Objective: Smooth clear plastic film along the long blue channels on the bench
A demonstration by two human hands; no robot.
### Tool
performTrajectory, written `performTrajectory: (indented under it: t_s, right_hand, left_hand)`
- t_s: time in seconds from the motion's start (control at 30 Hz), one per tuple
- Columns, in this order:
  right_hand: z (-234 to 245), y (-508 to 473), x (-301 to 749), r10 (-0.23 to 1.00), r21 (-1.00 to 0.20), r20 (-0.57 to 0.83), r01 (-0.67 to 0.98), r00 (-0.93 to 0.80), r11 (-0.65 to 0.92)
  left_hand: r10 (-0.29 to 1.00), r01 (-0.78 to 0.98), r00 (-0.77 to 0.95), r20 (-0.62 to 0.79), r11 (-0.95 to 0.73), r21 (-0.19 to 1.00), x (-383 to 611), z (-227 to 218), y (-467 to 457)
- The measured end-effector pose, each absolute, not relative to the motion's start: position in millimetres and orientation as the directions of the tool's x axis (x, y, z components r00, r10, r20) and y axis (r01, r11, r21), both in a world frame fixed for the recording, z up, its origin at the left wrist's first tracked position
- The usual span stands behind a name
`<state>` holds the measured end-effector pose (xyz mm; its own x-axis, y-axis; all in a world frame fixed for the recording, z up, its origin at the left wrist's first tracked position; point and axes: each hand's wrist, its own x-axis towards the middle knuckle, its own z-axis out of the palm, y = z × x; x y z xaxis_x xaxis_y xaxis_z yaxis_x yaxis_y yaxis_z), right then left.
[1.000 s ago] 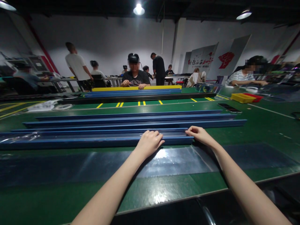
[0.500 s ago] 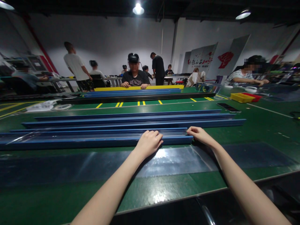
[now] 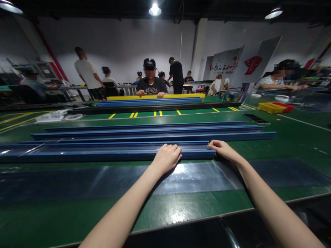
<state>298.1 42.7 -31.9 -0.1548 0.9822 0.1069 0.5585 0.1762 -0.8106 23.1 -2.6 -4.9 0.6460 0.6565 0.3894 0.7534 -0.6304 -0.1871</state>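
A long blue channel (image 3: 103, 156) lies crosswise in front of me, with a clear plastic strip (image 3: 134, 147) lying inside it. My left hand (image 3: 168, 155) is closed over the channel's near rim, left of its right end, fingers curled inward. At that right end my right hand (image 3: 222, 148) pinches thumb and forefinger together at the end of the clear strip. The exact fingertip contact there is partly hidden. Nearer to me, a wide clear plastic sheet (image 3: 124, 179) is spread flat on the green table (image 3: 196, 206), under my forearms.
More blue channels (image 3: 243, 136) lie just beyond. Farther back are a black channel (image 3: 155, 108) and a yellow bar (image 3: 181, 96), with a co-worker's hands (image 3: 161, 94) on the bar. To the right are a phone (image 3: 256, 119) and a yellow tray (image 3: 271, 107).
The whole view has shifted slightly, so things appear a little farther right. Both hands keep the same hold on the channel and strip.
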Motion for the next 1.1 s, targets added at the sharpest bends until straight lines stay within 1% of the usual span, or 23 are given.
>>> performTrajectory:
  t_s: [0.33,0.6,0.97,1.1]
  right_hand:
    - [-29.1,40.5,295.7,0.990,-0.796,0.064,0.592,-0.129,0.129]
    - [-29.4,39.7,295.2,0.987,-0.796,0.086,0.587,-0.136,0.150]
    - [-28.5,39.5,295.1,0.987,-0.754,0.091,0.638,-0.131,0.154]
    - [-27.8,39.5,295.4,0.987,-0.721,0.095,0.675,-0.129,0.158]
  left_hand:
    - [0.669,0.751,0.649,0.362,-0.638,-0.169,23.1,-0.9,-4.0]
    - [0.674,0.756,0.645,0.362,-0.633,-0.167,23.3,-4.4,-3.3]
    - [0.679,0.757,0.641,0.358,-0.636,-0.150,23.1,-3.8,-4.6]
    - [0.681,0.759,0.639,0.357,-0.634,-0.148,23.6,-3.5,-4.7]
